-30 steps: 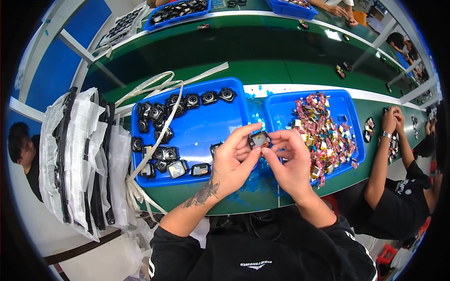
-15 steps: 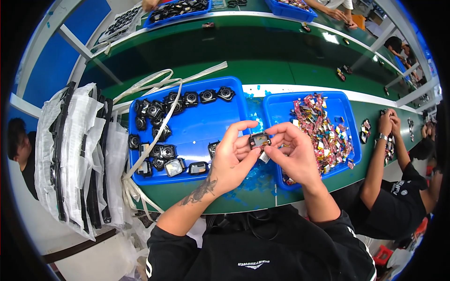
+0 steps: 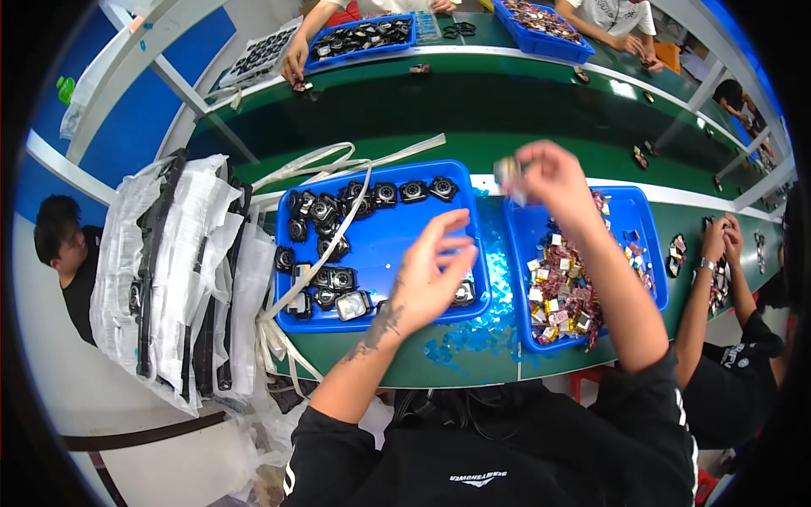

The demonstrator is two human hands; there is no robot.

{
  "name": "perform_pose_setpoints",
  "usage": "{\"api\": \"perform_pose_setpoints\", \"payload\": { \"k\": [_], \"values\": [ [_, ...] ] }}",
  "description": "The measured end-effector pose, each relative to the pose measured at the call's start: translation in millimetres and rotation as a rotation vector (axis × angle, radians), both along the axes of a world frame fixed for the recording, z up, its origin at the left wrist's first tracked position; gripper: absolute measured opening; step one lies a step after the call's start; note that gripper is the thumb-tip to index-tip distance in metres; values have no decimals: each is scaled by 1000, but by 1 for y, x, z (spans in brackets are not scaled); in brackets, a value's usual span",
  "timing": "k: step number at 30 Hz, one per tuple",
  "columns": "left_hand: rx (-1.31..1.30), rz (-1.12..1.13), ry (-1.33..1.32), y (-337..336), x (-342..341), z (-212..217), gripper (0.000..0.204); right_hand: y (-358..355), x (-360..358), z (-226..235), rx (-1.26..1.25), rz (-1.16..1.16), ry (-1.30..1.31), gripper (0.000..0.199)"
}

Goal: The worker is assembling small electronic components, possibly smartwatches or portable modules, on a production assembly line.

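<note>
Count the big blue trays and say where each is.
4 visible: the near left tray, the near right tray and, across the green surface, the far left tray and the far right tray. More may be hidden toward the right edge.

The one view looks down and forward from the wearer's head, close above the green worktable [image 3: 397,363]. The wearer's black shirt [image 3: 549,439] fills six o'clock; the left hand [image 3: 432,275] sits near centre, the right hand [image 3: 545,173] toward two. Twelve o'clock reaches a distant blue tray [image 3: 363,56] (the fisheye rim bends straight edges and darkens the corners).
</note>
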State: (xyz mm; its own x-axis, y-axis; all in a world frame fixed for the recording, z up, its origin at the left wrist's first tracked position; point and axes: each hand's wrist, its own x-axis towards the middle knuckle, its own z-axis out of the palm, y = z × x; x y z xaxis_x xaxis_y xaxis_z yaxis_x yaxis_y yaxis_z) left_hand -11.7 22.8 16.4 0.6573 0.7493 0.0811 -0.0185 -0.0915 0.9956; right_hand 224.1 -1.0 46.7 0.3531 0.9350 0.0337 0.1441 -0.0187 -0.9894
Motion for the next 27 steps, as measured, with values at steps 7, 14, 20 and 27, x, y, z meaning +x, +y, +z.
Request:
{"api": "perform_pose_setpoints", "payload": {
  "k": [7,14,20,27],
  "values": [
    [1040,278,658,54,7,-17,37,100,99,-72,-363,-328,-612,43],
    [1127,179,1013,63,15,-34,37,97,120,-71,-359,-340,-599,40],
    [1023,136,1139,66,21,-21,29,63,107,-6,-325,-223,-595,33],
    [-171,149,-22,54,19,7,39,11,119,14,-164,-210,-1071,17]
  ]
}}
